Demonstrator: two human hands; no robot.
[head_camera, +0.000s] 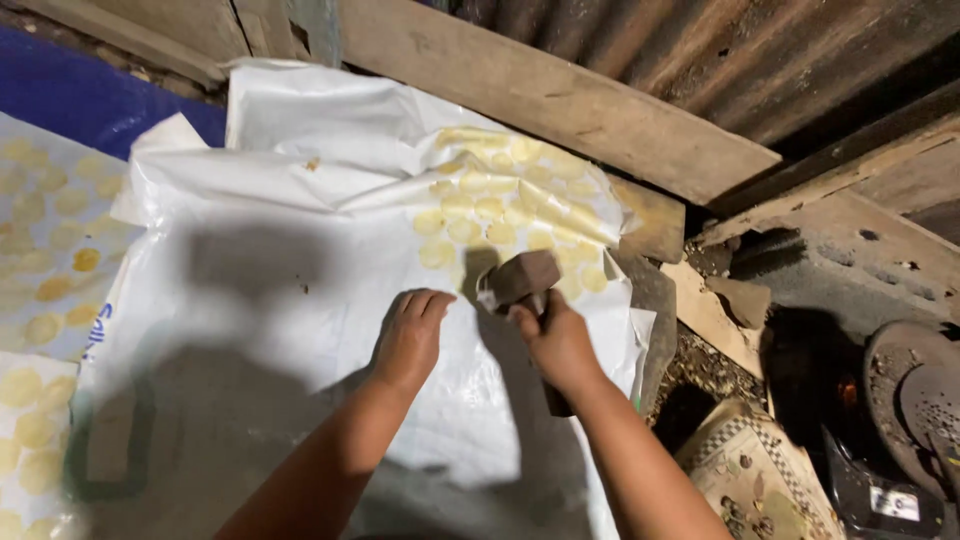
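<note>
White plastic sheeting (300, 300) is pressed flat by the left hand (408, 340), fingers spread; a wooden mallet (522, 280), gripped by the closed right hand (558, 345), is poised over it beside yellow discs (500, 215). Flattening seems underway; a controlled downward blow is called for.

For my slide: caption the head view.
Right hand grips a wooden mallet, left hand flat on white plastic sheet.

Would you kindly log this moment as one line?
left hand: flat on white plastic sheet | right hand: grips wooden mallet | yellow discs: beyond mallet
</note>
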